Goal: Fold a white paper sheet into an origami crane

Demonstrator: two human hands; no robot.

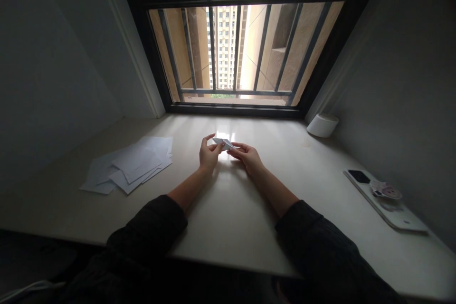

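A small folded piece of white paper (223,143) is held just above the pale desk (231,209), in front of the window. My left hand (209,152) pinches its left end, with the thumb and fingers closed on it. My right hand (247,156) grips the right end with closed fingers. Both forearms reach forward from dark sleeves.
A loose pile of white paper sheets (130,165) lies on the desk at the left. A white phone with a sticker grip (384,197) lies at the right edge. A white round object (322,125) stands at the back right corner. A barred window (242,52) is straight ahead.
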